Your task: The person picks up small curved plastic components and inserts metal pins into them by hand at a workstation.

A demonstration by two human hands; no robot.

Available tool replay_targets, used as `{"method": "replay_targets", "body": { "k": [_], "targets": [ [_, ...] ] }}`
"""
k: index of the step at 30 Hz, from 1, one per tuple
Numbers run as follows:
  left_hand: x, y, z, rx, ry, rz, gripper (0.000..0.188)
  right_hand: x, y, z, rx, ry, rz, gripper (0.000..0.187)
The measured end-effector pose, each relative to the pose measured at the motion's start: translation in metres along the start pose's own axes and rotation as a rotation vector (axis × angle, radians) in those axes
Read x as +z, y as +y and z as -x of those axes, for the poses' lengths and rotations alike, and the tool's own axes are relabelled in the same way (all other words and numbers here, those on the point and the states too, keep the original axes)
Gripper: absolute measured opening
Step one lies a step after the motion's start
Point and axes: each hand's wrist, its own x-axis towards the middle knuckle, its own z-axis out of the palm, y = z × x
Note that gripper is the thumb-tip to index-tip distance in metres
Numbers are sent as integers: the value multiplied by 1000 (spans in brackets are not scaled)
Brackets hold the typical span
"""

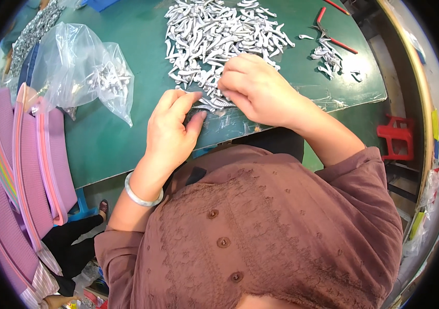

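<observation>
A heap of small, curved silver-grey metal pieces (pixel 214 31) is spread over the green table (pixel 137 67). At the heap's near edge, my left hand (pixel 170 126) has its thumb and forefinger apart, beside a few ridged silver pieces (pixel 215 104). My right hand (pixel 255 90) is over the near right part of the heap. Its fingers are curled and pressed together, pointing down among the pieces, and whatever they hold is hidden from view. A pale bangle (pixel 142 198) circles my left wrist.
Left of the heap sits a clear plastic bag (pixel 75 62) with silver pieces inside. Red-handled pliers (pixel 323 32) lie at the far right near a small pile of pieces (pixel 328 57). Purple banded material (pixel 29 154) stands left of the table; a red stool (pixel 397 136) is at right.
</observation>
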Motion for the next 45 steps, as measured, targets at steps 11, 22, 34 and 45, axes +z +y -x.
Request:
{"method": "replay_targets", "body": {
  "k": [11,22,34,45],
  "targets": [
    [-2,1,7,-132,0,241,21,9,-9,13,180,28,-309,7],
    [-8,5,10,-80,27,640,15,23,-19,6,335,61,-893,8],
    [-7,3,14,-196,79,776,21,14,-29,-2,556,-68,-1076,13],
    [-9,1,15,-381,114,1013,18,9,-23,0,672,-87,-1429,18]
  ]
}}
